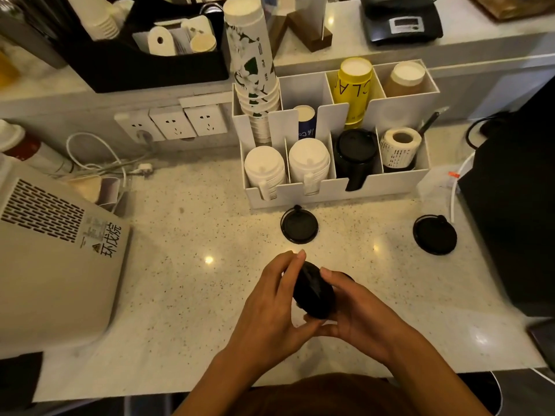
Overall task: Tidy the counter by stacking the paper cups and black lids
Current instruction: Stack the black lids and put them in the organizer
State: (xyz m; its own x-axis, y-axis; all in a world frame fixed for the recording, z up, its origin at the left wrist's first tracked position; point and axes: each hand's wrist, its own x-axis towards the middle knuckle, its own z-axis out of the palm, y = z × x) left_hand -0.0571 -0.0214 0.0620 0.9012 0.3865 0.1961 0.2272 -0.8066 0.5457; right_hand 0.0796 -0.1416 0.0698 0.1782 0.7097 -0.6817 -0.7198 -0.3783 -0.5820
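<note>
Above the near middle of the counter, my left hand and my right hand both grip a small stack of black lids, tilted on edge between them. Two single black lids lie flat on the counter: one just in front of the white organizer, another to the right. The white organizer holds a black lid stack, two white lid stacks, and inverted paper cup stacks: a tall floral one, a yellow one, a brown one.
A beige appliance fills the left side. A black machine stands at the right. Wall sockets and white cables sit behind at the left. A label roll rests in the organizer. A black caddy stands on the rear shelf.
</note>
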